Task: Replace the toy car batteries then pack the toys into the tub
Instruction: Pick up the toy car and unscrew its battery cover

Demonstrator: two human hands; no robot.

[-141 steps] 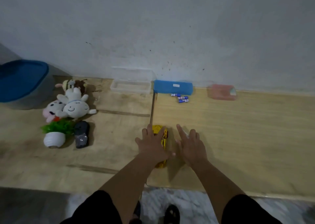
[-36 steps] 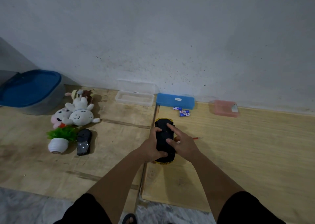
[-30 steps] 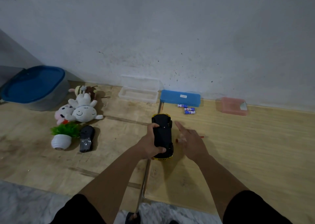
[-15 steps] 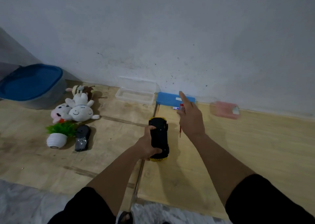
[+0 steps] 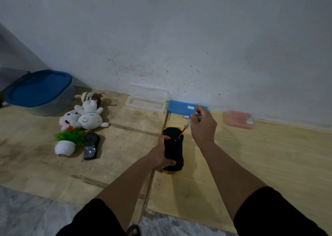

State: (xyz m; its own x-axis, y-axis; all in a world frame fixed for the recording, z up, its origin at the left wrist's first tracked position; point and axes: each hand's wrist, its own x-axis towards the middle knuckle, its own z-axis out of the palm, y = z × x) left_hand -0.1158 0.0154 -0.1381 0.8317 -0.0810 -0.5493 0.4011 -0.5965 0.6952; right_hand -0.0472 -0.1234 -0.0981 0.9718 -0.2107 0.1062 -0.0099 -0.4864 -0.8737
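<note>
Nearest the camera, two bare forearms reach out from dark sleeves over pale wooden floor boards. The left hand curls its fingers round the upturned yellow toy car, whose black underside faces up; the car rests on the boards at the middle of the scene. Just beyond it, the right hand pinches a slim red-handled screwdriver between thumb and fingers, the shaft slanting down and left so that its tip touches the car's underside near the far end.

To the left, well apart from the car, lies a black remote control, and just beside it a small white pot with a green plastic plant, tipped on its side. Farther off sits a heap of soft toys: a white plush rabbit lying against a pink-and-white plush, with a striped bee plush behind them. Far left stands a grey plastic tub with a blue lid, the lid on.

Along the white wall lie an open clear plastic box, a flat blue plastic case, and, to the right, a pink translucent box. A small blue-and-white battery shows between the blue case and the right hand.
</note>
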